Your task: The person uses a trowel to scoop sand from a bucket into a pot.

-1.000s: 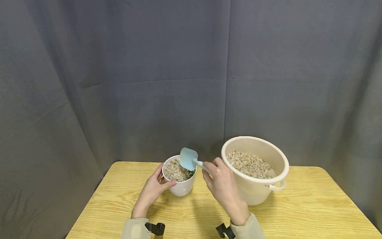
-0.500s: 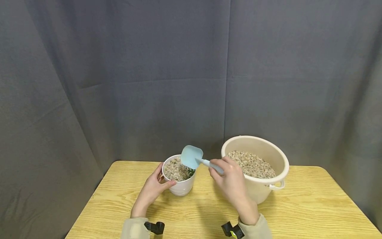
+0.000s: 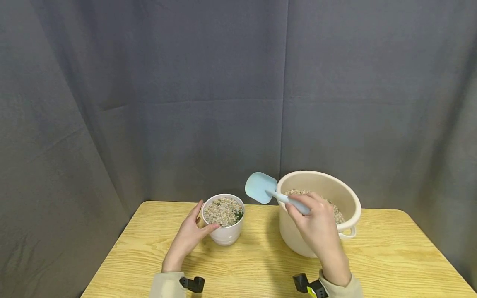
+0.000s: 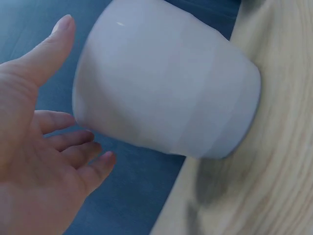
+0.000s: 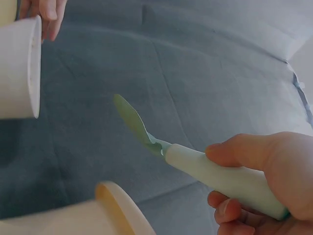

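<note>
the right hand (image 3: 318, 225) has its grip curled round the pale handle of a light blue scoop (image 3: 261, 188), blade tilted up and clear of everything, just left of the cream bucket (image 3: 298, 242) rim. the bucket stands under and beyond that grip, holding gravel. the left hand (image 3: 188, 236) cups the side of a small white pot (image 3: 226, 236) with straight fingers (image 4: 68, 142) (thumb against the near wall), its grip wide. the pot sits on the tabletop (image 3: 391, 256), filled with gravel and a bit of green. a grey curtain (image 3: 186, 103) hangs behind.
</note>
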A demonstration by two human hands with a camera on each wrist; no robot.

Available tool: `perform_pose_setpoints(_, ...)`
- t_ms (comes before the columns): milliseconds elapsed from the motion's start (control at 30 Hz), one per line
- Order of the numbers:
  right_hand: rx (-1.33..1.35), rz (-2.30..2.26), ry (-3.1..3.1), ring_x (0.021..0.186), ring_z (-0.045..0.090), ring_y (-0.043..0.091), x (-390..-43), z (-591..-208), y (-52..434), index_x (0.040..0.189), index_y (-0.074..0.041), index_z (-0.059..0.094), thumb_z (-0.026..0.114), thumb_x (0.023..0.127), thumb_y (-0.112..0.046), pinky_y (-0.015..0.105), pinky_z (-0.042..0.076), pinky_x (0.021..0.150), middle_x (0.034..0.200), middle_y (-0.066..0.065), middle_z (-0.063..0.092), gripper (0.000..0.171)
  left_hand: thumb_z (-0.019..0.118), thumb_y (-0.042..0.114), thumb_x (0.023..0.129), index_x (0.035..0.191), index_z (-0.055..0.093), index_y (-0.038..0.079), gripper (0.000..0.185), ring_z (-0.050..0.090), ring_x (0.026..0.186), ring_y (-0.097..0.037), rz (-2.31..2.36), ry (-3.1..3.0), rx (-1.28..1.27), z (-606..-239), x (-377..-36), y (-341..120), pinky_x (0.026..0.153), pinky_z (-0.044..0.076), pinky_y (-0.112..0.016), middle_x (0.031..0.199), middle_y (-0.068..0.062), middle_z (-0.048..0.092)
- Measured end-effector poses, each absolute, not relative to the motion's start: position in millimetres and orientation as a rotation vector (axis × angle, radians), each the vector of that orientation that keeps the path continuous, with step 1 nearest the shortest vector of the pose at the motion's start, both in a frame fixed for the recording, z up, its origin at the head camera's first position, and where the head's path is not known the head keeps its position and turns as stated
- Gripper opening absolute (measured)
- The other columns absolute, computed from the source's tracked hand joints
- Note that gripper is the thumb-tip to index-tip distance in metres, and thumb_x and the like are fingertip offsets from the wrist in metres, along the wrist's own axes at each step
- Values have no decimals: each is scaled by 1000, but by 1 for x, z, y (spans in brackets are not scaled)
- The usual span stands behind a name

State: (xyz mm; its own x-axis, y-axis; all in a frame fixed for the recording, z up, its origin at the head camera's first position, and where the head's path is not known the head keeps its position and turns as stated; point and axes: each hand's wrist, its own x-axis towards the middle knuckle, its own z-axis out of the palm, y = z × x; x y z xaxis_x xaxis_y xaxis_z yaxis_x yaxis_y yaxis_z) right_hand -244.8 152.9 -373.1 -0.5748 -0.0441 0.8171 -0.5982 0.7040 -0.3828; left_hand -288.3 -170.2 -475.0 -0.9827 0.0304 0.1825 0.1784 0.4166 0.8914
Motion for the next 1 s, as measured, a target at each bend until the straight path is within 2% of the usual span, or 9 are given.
perform_pose_setpoints(133, 443, 825, -2049, 70, 62, 16, -243, -369, 165, 91, -6, 78, 82, 74, -4, 27, 45, 60, 82, 4, 70, 17, 80, 36, 82, 156, 26, 11, 95, 32, 137, -44, -1557, -2490, -236, -462, -285, -167, 111, 33, -53, 158, -16, 23)
perform_pose_setpoints(333, 348, 835, -2054, 70, 61, 19, -241, -366, 185, 90, -2, 77, 82, 74, -4, 19, 41, 61, 81, 7, 69, 17, 77, 27, 86, 151, 36, 8, 79, 34, 138, -39, -1499, -2385, -312, -442, -278, -154, 113, 31, -49, 155, -16, 32)
perform_pose_setpoints(533, 238, 832, -2084, 72, 63, 23, -237, -367, 209, 92, -4, 78, 82, 76, -5, 17, 42, 64, 83, 8, 70, 17, 72, 26, 91, 149, 42, 9, 67, 46, 128, -44, -1603, -2331, -442, -431, -274, -121, 108, 40, -49, 151, -16, 39)
perform_pose_setpoints(667, 161, 830, -2089, 70, 60, 19, -234, -370, 224, 93, -6, 79, 82, 75, -5, 15, 41, 62, 82, 7, 70, 18, 67, 33, 94, 149, 41, 10, 65, 48, 128, -38, -1611, -2408, -619, -431, -276, -92, 105, 43, -48, 148, -15, 43)
perform_pose_setpoints(800, 134, 787, -2075, 64, 54, 16, -233, -371, 235, 92, -6, 79, 83, 75, -5, 17, 38, 56, 76, 6, 67, 18, 65, 40, 94, 150, 40, 14, 66, 46, 132, -29, -1595, -2472, -737, -429, -284, -63, 106, 43, -43, 149, -9, 42)
perform_pose_setpoints(1000, 115, 762, -2109, 67, 58, 22, -233, -372, 247, 93, -4, 78, 82, 77, -7, 18, 38, 57, 77, 9, 67, 17, 68, 39, 92, 151, 39, 13, 70, 44, 133, -27, -1587, -2461, -829, -433, -298, -24, 106, 44, -41, 151, -8, 39)
